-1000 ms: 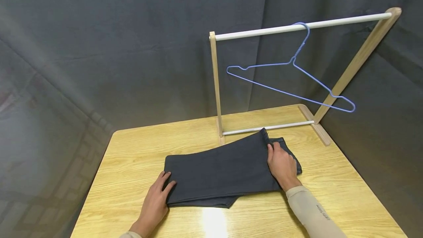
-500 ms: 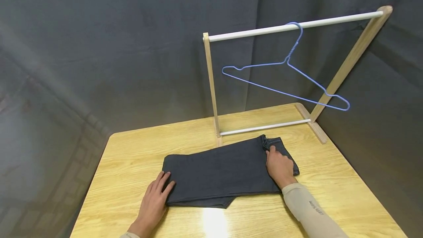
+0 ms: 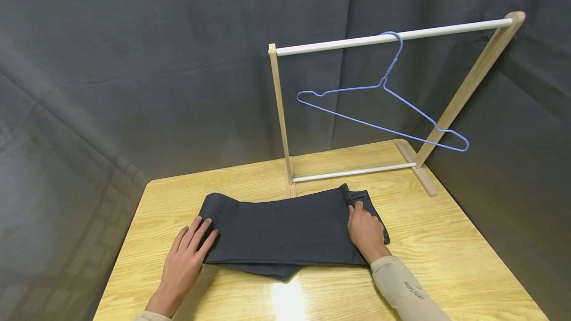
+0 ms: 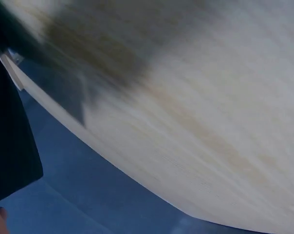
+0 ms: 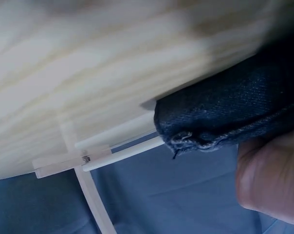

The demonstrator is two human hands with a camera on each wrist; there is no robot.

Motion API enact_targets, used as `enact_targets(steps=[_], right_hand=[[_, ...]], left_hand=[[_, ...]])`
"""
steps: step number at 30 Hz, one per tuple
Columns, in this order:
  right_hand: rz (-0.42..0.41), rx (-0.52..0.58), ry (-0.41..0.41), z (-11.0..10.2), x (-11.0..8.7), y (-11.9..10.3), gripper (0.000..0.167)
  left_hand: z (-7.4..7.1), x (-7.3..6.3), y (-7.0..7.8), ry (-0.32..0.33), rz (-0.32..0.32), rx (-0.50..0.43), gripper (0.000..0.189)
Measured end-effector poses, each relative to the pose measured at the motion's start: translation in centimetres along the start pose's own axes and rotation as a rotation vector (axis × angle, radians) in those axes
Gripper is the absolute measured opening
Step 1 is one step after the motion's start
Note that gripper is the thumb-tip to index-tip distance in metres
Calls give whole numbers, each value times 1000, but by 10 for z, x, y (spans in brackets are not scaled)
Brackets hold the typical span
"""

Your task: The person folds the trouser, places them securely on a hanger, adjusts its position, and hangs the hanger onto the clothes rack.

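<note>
A folded pair of dark jeans (image 3: 281, 232) lies across the front of the table. My left hand (image 3: 185, 256) is at their left end, several fingers reaching over the edge of the cloth; that end looks raised, and the far left corner curves up. Its underside grip is hidden. My right hand (image 3: 367, 229) grips the layers near the right end, with fingers curled into the fabric. In the right wrist view, a stitched denim edge (image 5: 220, 112) with loose thread stands above part of the hand (image 5: 271, 178). The left wrist view catches dark cloth (image 4: 13, 141) and a fingertip (image 4: 2, 213).
Behind the jeans stands a wooden rack (image 3: 278, 108) with a white top bar (image 3: 330, 46) and a white lower bar (image 3: 352, 172). A blue wire hanger (image 3: 357, 122) hangs from the top bar. Grey curtains (image 3: 178, 73) surround the wooden table (image 3: 187, 192).
The left end of the jeans has shifted left and up with my left hand. My right hand has moved slightly left and nearer, still holding the cloth. The rack drifts left in view.
</note>
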State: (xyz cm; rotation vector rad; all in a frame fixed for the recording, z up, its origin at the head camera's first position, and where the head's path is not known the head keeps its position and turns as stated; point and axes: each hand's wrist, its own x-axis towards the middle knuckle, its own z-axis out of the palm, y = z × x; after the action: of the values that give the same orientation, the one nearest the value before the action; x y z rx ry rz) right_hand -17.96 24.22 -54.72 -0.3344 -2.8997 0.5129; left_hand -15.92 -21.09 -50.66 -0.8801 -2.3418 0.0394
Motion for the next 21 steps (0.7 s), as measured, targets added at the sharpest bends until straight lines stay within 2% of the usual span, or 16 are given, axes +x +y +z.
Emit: enact_targets(steps=[5,8,10,11,13,17,18,19,21], right_hand=[[-6,1,11,3,-4,-10,32],[-24,9,5,7,-7,-19,32],[-33,11,0,9,-8,-25,31],[-37,8,-1,10,-9,-28,31],[-46,-4,3,12,-9,-32,30],[-68,-34,13,15,-10,-36,29],[-73,-40,17,16,-11,-36,29],[-77,-45,18,16,-11,-37,29],[-83,-49,29,16,-11,-37,29]], left_hand=[[-14,2,-3,133,20,46,49],[-23,5,-9,206,1,66,47],[-24,2,-14,206,-24,59,47],[-21,-3,-16,182,-38,42,39],[-12,-17,-19,76,-89,10,31],[10,-50,-16,-276,-255,-56,67],[13,-55,-14,-350,-303,-69,67],[16,-58,-12,-408,-356,-96,68],[19,-60,-8,-459,-461,-175,62]])
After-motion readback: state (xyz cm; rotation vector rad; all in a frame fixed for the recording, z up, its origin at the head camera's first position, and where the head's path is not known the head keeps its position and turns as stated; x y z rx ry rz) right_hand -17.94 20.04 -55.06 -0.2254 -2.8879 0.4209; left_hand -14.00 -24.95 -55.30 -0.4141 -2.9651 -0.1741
